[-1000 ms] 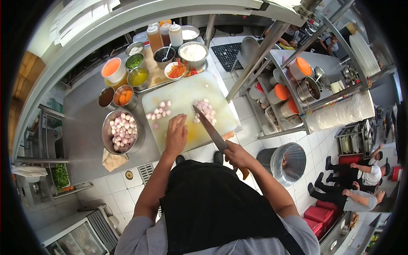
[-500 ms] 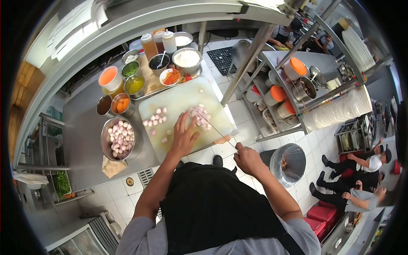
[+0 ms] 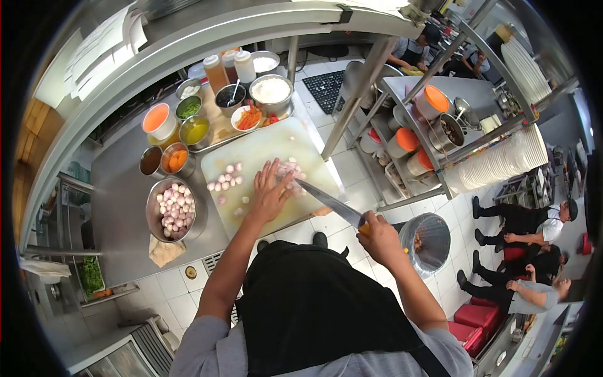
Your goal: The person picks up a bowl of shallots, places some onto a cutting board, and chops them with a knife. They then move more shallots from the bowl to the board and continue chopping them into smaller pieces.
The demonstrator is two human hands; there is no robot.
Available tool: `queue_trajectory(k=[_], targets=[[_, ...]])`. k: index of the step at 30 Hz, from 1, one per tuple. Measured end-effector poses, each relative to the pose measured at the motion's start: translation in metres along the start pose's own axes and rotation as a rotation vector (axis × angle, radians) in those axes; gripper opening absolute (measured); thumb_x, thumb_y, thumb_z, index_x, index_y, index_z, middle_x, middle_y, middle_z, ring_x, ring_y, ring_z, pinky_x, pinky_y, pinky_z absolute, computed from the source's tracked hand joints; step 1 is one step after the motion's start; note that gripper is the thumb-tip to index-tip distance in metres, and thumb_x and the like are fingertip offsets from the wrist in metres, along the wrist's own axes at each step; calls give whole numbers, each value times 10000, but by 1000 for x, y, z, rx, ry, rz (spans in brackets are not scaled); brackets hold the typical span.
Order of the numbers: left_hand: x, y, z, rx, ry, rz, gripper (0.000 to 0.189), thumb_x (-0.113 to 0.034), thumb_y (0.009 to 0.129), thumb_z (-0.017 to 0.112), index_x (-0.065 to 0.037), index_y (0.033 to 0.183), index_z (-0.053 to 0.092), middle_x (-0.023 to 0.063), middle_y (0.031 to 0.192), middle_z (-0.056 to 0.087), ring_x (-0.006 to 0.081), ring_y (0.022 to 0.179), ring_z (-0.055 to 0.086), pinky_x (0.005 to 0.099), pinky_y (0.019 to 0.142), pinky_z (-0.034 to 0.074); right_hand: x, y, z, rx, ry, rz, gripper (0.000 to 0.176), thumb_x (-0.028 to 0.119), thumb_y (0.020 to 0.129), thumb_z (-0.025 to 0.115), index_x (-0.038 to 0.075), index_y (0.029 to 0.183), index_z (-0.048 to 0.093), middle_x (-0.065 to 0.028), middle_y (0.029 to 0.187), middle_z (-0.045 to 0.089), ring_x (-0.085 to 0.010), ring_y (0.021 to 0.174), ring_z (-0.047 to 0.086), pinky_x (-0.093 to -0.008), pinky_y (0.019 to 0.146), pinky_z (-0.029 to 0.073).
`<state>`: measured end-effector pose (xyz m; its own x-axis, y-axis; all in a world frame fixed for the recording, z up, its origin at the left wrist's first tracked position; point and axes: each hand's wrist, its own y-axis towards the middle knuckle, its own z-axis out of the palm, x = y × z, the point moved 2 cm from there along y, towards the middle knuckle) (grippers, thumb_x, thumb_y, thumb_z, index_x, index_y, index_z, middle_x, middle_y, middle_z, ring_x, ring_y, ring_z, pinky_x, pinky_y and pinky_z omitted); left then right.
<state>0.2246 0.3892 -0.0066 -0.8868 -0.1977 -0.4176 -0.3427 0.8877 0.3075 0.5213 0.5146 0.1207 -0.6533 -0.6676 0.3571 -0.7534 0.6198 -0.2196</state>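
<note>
My left hand (image 3: 271, 193) rests over the white cutting board (image 3: 267, 139), fingers stretched out and fairly spread. Its fingertips are beside a small pile of cut shallots (image 3: 291, 169). A kitchen knife (image 3: 331, 205) with a yellow handle is gripped in my right hand (image 3: 379, 240). The blade slants up and left, its tip close to the pile and to my left fingers; its broad side shows. Peeled shallots (image 3: 225, 178) sit in a group at the board's left, with a few loose pieces nearer me. A steel bowl (image 3: 150, 212) left of the board holds many more.
Behind the board stand steel containers, a bowl of white food (image 3: 271, 90), chopped peppers (image 3: 249, 117) and squeeze bottles (image 3: 217, 74). A folded cloth (image 3: 166, 251) lies at the table edge. Right are a metal shelf, a lined bin (image 3: 431, 246) and several people.
My right hand has moved slightly right and down, drawing the knife back and turning its blade so the flat shows. My left hand stays near the cut pile. The view has shifted slightly.
</note>
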Motion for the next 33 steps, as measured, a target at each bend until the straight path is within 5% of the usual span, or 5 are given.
queue_trajectory(k=[5,12,17,20,33], targets=[[33,-23,-40,-49,33,-280,367,-195,937,631,-67,1280,651,144,1263,587,349,1218,519,517,999,380,4,10,12,281,339,-52,322,220,923,669,16,1151,569,-216,825,695,-387,828,699,-479,759,538],[53,-64,-49,-38,7,-314,310,-33,848,663,-27,1157,686,138,1075,624,328,1081,575,486,910,413,2,65,98,509,547,-19,315,255,971,582,30,1191,575,-120,859,721,-189,692,624,-372,630,516],[57,-54,-32,-138,-242,-262,139,20,849,647,33,985,677,163,899,618,336,830,626,403,760,486,-6,75,113,300,448,-141,274,245,973,545,24,1134,534,-172,828,712,-320,716,678,-446,672,517],[45,-44,-19,-143,-318,-267,130,41,849,643,36,978,651,161,913,611,334,814,625,383,723,486,24,60,94,281,380,-117,260,208,977,518,17,1150,487,-295,852,667,-492,847,649,-557,746,489],[14,-56,-8,-291,-162,-96,208,4,845,675,2,1051,654,141,1081,589,347,1004,585,430,854,486,30,47,98,264,251,-180,276,198,977,508,-16,1149,487,-296,853,665,-477,859,650,-575,765,502]])
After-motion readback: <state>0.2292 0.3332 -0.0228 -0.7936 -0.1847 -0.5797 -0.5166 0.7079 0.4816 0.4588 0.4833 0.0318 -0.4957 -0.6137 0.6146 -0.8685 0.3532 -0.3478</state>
